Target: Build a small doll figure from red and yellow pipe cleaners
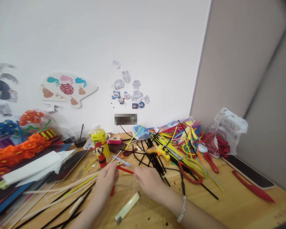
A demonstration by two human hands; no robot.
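A red pipe cleaner (125,169) stretches between my two hands above the wooden table. My left hand (108,176) is closed on one part of it, and a short red end shows below that hand. With bent fingers my right hand (147,181) grips the other end; its fingertips are partly hidden. Just beyond the left hand stands a small red, black and white figure (101,156), in front of a yellow bottle (100,136) with a white cap. A pale lighter (128,206) lies on the table below the hands.
Black pipe cleaners (154,159), a yellow-handled glue gun (160,152) and red-handled scissors (190,173) lie beyond and right of the hands. Cream and black strips (69,194) spread at left. Orange fuzzy flowers (23,151) and a plastic cup (78,136) stand farther left.
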